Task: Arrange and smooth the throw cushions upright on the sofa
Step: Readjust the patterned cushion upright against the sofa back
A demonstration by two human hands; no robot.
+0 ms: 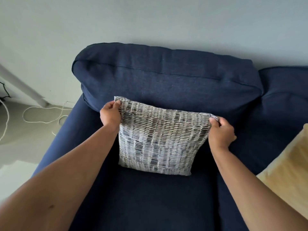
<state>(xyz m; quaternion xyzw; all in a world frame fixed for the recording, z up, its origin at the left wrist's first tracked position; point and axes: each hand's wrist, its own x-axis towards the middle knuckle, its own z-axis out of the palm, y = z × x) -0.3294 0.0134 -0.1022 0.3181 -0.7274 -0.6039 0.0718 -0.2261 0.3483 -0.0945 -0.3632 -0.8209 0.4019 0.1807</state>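
A square throw cushion [160, 139] with a grey, brown and white dashed pattern stands upright on the navy sofa seat [150, 200], leaning on the back cushion [166, 77]. My left hand [110, 115] pinches its top left corner. My right hand [220, 132] pinches its top right corner. Both arms reach in from below. A pale yellow cushion [288, 177] lies on the seat at the right edge, partly cut off by the frame.
The sofa's left armrest [55, 147] borders a pale floor with a loose white cable [41, 114]. A grey wall rises behind the sofa. A second navy back cushion [286, 84] sits at the right.
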